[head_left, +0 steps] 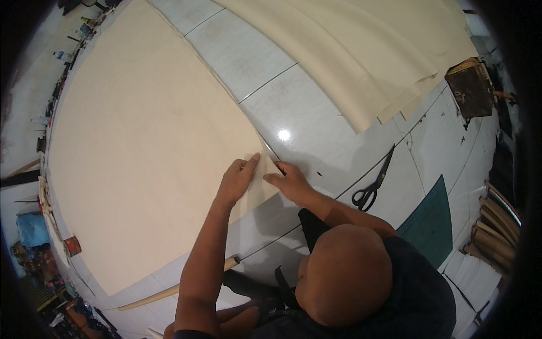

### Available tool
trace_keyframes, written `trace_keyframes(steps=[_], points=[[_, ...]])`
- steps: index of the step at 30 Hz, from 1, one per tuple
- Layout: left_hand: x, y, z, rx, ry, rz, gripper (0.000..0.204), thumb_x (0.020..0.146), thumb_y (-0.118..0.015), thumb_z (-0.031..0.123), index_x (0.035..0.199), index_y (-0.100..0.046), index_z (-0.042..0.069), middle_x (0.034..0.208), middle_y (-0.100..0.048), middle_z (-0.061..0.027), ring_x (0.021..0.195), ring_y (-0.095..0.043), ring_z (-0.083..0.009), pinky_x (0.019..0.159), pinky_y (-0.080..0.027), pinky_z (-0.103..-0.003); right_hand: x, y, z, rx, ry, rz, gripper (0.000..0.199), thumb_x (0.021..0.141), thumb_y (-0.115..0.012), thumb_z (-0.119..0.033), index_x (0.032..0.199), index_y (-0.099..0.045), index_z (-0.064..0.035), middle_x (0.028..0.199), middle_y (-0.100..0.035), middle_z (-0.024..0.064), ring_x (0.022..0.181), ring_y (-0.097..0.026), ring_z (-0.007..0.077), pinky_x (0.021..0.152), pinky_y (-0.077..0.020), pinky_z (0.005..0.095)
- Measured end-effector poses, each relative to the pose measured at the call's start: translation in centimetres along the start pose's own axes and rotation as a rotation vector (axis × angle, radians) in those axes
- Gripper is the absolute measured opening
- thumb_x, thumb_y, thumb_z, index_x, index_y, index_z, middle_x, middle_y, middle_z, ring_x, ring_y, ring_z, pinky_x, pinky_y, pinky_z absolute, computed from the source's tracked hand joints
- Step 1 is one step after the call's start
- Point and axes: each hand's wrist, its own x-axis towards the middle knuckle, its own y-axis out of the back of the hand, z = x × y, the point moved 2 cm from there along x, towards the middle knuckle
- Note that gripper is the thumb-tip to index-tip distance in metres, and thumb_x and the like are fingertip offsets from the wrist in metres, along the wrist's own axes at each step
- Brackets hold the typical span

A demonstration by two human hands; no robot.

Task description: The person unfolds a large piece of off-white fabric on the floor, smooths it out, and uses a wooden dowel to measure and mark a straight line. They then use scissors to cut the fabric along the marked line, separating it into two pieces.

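A large cream sheet lies flat on the white tiled floor. My left hand rests palm down on the sheet near its right corner, with the fingers stretched out towards the edge. My right hand is just beside it and pinches the small folded corner of the sheet. The fingertips of the two hands nearly touch. A pair of black scissors lies shut on the tiles, to the right of my right hand.
A second cream cloth lies in folds at the top right, beside a brown box. A green mat and bamboo sticks are at the right. A pale rod lies below the sheet, and a head and dark shirt fill the lower right.
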Motion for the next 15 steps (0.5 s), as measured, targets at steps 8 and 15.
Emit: trace_keyframes(steps=[8,15], points=[[-0.3,3.4,0.3,-0.198,0.018,-0.240,0.050,0.087,-0.067,0.039,0.104,-0.063,-0.008,0.094,-0.066,-0.0156,0.085,-0.064,-0.0206,0.074,-0.051,-0.031,-3.7,-5.0,-2.5,-0.693,0.654,-0.014,0.073,0.077,-0.078,-0.028,0.134,-0.044,0.0027,0.126,-0.044,0.0170,0.111,-0.051,0.0269,0.091,-0.0478,0.0356],[0.1,4.2,-1.1,-0.244,0.088,-0.271,0.041,0.089,-0.068,0.027,0.111,-0.061,-0.008,0.099,-0.067,-0.0153,0.083,-0.066,-0.0208,0.072,-0.053,-0.032,-0.6,-4.2,-1.5,-0.319,0.386,0.055,0.069,0.076,-0.080,-0.032,0.129,-0.050,0.0016,0.113,-0.057,0.0157,0.098,-0.058,0.0245,0.082,-0.0497,0.0364]])
